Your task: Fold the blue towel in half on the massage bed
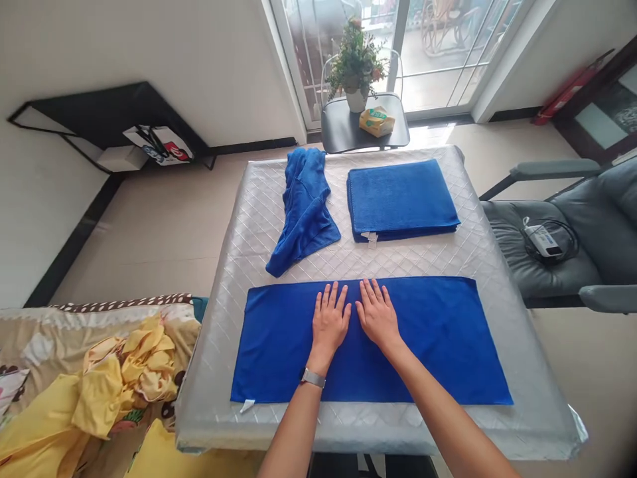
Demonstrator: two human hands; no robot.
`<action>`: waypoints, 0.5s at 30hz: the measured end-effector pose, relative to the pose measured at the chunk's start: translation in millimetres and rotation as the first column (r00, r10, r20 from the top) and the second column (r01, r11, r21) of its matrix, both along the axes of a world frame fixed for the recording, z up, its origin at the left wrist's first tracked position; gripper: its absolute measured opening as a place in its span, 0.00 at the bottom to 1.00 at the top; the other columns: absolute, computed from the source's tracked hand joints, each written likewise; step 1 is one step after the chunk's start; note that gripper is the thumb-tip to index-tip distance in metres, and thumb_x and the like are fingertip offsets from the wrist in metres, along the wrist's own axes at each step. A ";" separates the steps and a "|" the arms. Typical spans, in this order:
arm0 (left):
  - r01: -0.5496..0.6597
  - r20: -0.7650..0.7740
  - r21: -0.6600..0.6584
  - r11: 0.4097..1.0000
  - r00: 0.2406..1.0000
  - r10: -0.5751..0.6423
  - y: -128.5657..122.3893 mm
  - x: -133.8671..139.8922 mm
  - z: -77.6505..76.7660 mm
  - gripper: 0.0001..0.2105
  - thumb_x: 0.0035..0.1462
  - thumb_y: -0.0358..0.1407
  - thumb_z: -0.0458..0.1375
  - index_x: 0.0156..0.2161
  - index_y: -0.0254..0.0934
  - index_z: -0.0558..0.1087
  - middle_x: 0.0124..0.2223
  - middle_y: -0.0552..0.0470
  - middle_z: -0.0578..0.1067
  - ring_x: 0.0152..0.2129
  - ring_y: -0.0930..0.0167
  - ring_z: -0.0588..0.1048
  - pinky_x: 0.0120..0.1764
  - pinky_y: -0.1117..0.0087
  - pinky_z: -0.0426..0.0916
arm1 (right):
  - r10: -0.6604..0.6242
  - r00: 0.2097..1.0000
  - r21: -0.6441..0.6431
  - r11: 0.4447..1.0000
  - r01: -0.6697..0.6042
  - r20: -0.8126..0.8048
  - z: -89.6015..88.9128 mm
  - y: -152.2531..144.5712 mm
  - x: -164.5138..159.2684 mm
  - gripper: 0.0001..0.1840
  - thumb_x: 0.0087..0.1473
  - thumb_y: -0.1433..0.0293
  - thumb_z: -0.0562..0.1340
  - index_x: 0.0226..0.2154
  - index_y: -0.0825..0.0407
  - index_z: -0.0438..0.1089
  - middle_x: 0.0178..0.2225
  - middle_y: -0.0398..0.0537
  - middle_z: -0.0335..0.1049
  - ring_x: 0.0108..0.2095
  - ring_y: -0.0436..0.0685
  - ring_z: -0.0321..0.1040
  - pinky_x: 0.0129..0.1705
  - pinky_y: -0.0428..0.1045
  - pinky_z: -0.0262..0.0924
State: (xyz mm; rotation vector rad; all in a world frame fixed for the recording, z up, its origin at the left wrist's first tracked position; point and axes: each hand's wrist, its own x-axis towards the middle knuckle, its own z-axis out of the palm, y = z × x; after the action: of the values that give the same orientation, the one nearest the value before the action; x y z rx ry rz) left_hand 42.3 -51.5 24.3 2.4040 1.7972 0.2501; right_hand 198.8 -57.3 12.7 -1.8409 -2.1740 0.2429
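Observation:
A blue towel (438, 338) lies spread flat across the near half of the table, wider than it is deep, with a small white tag at its near left corner. My left hand (330, 322) rests palm down on the towel's middle, fingers stretched toward its far edge. Close beside it, my right hand (377, 312) lies flat too, its fingertips at that same edge. Neither hand grips anything. Beyond the hands, a crumpled blue towel (308, 206) lies on the left, and a neat stack of folded blue towels (403, 196) with white tags sits on the right.
A silvery quilted cover (229, 265) drapes the table (383, 431). Behind it stands a dark chair (338, 129) with a potted plant (357, 66) and a yellow packet (377, 122). Right is a grey armchair (507, 219); left, a bed with yellow cloth (104, 392).

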 end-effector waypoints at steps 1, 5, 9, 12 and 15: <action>-0.015 0.000 0.002 1.000 1.000 0.015 2.4 -7.4 0.8 0.25 0.71 0.40 0.47 0.70 0.44 0.56 0.73 0.48 0.53 0.70 0.61 0.51 0.68 0.50 0.50 | -0.006 1.000 0.003 1.000 0.006 -0.002 0.3 2.3 4.6 0.32 0.69 0.64 0.47 0.71 0.56 0.48 0.70 0.53 0.48 0.71 0.63 0.42 0.70 0.63 0.41; -0.131 0.003 0.022 0.991 0.991 0.131 14.0 -57.7 -2.2 0.25 0.70 0.42 0.47 0.70 0.46 0.57 0.72 0.47 0.54 0.69 0.59 0.52 0.67 0.46 0.50 | 0.000 1.000 0.014 1.000 0.000 0.023 -4.8 6.6 49.2 0.33 0.69 0.64 0.48 0.72 0.53 0.45 0.70 0.53 0.49 0.70 0.64 0.45 0.70 0.65 0.41; -0.214 -0.047 -0.001 0.977 0.976 0.214 24.2 -126.7 -8.3 0.26 0.70 0.44 0.46 0.70 0.44 0.56 0.73 0.46 0.54 0.69 0.58 0.51 0.67 0.45 0.49 | -0.095 0.988 -0.018 0.995 0.098 0.120 -12.5 0.6 122.8 0.34 0.69 0.62 0.46 0.72 0.53 0.43 0.71 0.53 0.48 0.71 0.64 0.43 0.70 0.65 0.40; -0.239 -0.075 -0.016 0.971 0.969 0.237 30.9 -170.1 -11.8 0.27 0.70 0.45 0.45 0.70 0.42 0.56 0.73 0.45 0.52 0.70 0.57 0.49 0.67 0.45 0.47 | -0.185 0.963 -0.032 0.980 0.194 0.196 -16.0 -5.5 173.5 0.34 0.69 0.60 0.43 0.72 0.56 0.43 0.71 0.55 0.47 0.71 0.63 0.41 0.70 0.64 0.40; -0.274 -0.086 -0.022 0.962 0.959 0.271 36.4 -196.8 -15.1 0.28 0.70 0.47 0.43 0.70 0.40 0.55 0.74 0.44 0.51 0.70 0.57 0.48 0.67 0.45 0.47 | -0.259 0.937 -0.028 0.962 0.273 0.233 -19.6 -8.8 207.8 0.35 0.69 0.59 0.42 0.72 0.59 0.42 0.71 0.57 0.47 0.71 0.63 0.40 0.71 0.63 0.40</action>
State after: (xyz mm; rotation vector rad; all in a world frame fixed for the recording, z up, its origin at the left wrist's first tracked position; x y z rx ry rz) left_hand -154.5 -15.1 9.2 2.1686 2.1513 0.1470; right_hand 406.6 -66.1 -6.9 -2.2686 -2.0406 0.0411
